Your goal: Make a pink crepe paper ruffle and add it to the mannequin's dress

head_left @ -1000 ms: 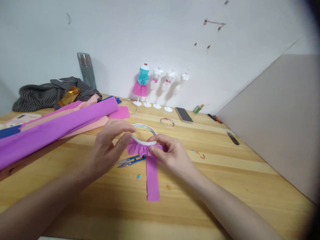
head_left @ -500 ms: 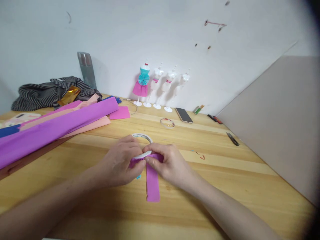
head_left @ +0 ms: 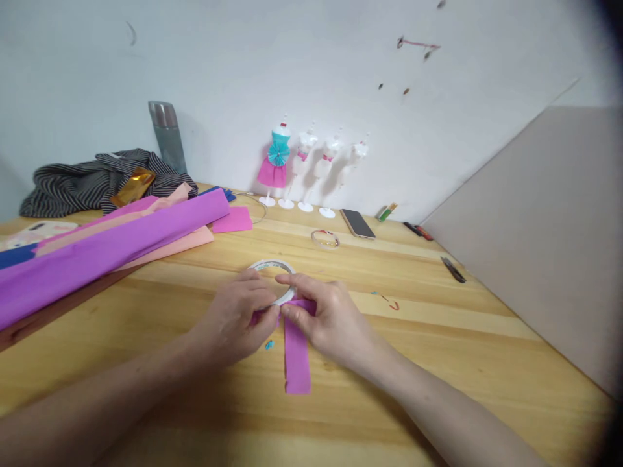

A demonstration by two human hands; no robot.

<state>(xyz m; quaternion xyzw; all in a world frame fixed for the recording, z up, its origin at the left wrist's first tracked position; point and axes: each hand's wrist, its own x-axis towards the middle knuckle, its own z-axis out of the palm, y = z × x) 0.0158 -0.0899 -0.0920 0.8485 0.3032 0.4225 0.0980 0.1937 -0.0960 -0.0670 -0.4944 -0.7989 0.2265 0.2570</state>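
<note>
A purple crepe paper strip [head_left: 297,363] hangs toward me from between my hands, its upper part folded and partly hidden by fingers. My right hand [head_left: 324,311] is closed on the strip, thumb and forefinger pinching its top. My left hand [head_left: 246,311] is closed too, holding the gathered left part of the same strip, mostly hidden under the fingers. Just behind the fingertips is a thin white roll of tape [head_left: 287,266], its near rim touching the paper and fingers. A few small blue scraps [head_left: 269,345] lie below my left hand.
Long crepe paper pieces [head_left: 146,227] and a striped cloth [head_left: 73,185] cover the left side, by a bottle [head_left: 168,139]. Several small mannequins [head_left: 280,155] stand at the wall. A phone [head_left: 357,223], a clear ring [head_left: 325,239] and a utility knife [head_left: 453,270] lie farther right.
My left hand has shifted slightly left and its fingers have slid off the tape roll's near rim. The roll looks a little lower and flatter. The right hand has barely moved.
</note>
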